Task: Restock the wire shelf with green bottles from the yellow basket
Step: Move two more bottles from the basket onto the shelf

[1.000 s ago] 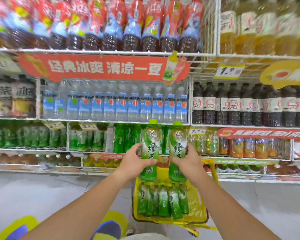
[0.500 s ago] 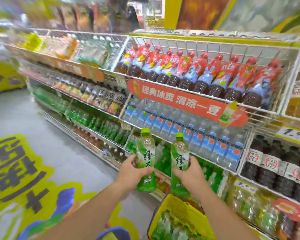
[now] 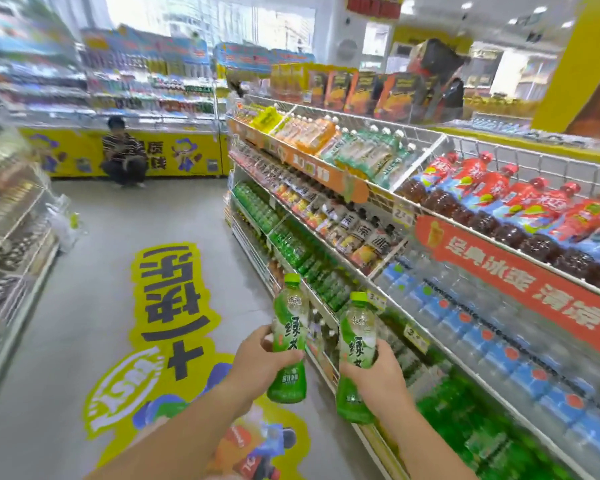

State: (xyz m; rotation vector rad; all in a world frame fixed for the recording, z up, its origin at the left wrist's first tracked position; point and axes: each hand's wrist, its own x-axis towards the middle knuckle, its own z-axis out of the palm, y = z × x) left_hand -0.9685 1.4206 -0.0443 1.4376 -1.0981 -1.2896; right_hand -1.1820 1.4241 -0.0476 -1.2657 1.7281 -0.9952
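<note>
Two green tea bottles are held upright in front of the body, one in each hand, out over the aisle floor just beside the wire shelf. The left bottle is gripped around its lower middle by the left hand, whose fingers are wrapped closed over the label. The right bottle is clasped in the same way by the right hand, with the thumb laid against the side of the label. Both bottles carry light green caps and are kept near each other without touching. The shelf runs away along the right side, stocked with rows of green bottles on a lower tier, clear water bottles above them, and red-labelled dark drinks on the top tier. A large yellow floor sticker is seen on the grey floor to the left. A crouching person is visible at the far end of the aisle. The yellow basket is not seen in this view.
</note>
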